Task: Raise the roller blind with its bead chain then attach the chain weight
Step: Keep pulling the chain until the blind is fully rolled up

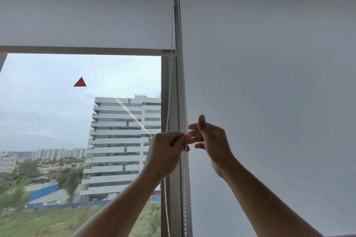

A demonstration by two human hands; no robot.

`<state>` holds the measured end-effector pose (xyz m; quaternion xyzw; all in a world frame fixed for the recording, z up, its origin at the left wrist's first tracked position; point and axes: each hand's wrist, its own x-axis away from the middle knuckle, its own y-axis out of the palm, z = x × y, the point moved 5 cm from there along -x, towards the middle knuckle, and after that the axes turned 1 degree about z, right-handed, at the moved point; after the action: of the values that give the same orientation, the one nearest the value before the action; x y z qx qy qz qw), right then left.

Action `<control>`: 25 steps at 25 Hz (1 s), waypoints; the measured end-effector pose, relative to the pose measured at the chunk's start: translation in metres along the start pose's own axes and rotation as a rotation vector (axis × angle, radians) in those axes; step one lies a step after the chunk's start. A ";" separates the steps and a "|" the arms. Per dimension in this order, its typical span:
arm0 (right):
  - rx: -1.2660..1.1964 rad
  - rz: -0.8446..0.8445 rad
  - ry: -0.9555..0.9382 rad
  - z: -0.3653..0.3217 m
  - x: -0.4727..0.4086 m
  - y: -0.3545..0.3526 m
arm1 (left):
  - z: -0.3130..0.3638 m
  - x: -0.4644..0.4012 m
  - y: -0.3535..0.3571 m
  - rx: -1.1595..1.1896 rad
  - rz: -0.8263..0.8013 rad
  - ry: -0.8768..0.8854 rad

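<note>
The left hand [167,155] is curled into a loose fist with thumb and fingertips pinching the chain [185,106] at its right strand, just beside the window frame [178,82]. The right hand [209,138] is spread, fingers [194,133] fanned toward the same strand; whether they touch the beads cannot be told. The chain hangs as two strands: one runs behind the left hand along the frame, the other drops from the top edge of the view past both hands to the bottom edge. The blind [86,15] is partly raised, its bottom bar [86,51] level across the upper part of the glass [57,111]. A second blind [269,82] to the right is fully down. The chain weight is not in view, so that step appears not yet begun. Risks from here: pulling the wrong strand would lower the blind rather than raise it. A pinch on beads alone may slip under load, letting the chain run free. Pulling away from the frame, not straight down, could skip beads at the clutch or jam it. If both strands are gripped together, the loop will lock. Hauling past the top stop could drive the bottom bar into the housing near the top edge.
</note>
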<state>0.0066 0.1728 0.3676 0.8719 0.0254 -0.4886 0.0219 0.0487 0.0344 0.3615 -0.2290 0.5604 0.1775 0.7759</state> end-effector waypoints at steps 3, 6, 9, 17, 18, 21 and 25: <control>0.076 -0.068 -0.012 -0.024 -0.020 0.016 | -0.015 0.019 0.007 0.082 -0.038 -0.077; 0.098 -0.083 -0.022 -0.037 -0.029 0.028 | -0.023 0.031 0.010 0.119 -0.039 -0.106; 0.104 0.008 -0.063 -0.035 -0.024 0.028 | -0.024 0.030 0.009 0.112 -0.069 -0.070; 0.172 0.009 -0.137 -0.019 -0.003 0.029 | -0.034 0.017 -0.002 0.145 -0.070 -0.025; 0.176 0.000 -0.136 -0.016 0.000 0.029 | -0.033 0.009 -0.008 0.148 0.008 -0.031; 0.162 -0.021 -0.141 -0.007 0.010 0.028 | -0.023 -0.017 -0.016 0.080 0.144 -0.045; 0.136 -0.057 -0.120 0.009 0.028 0.032 | -0.001 -0.043 -0.007 0.127 0.075 -0.047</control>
<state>0.0155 0.1409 0.3395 0.8395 0.0157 -0.5408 -0.0501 0.0391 0.0271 0.4031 -0.1542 0.5604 0.1758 0.7945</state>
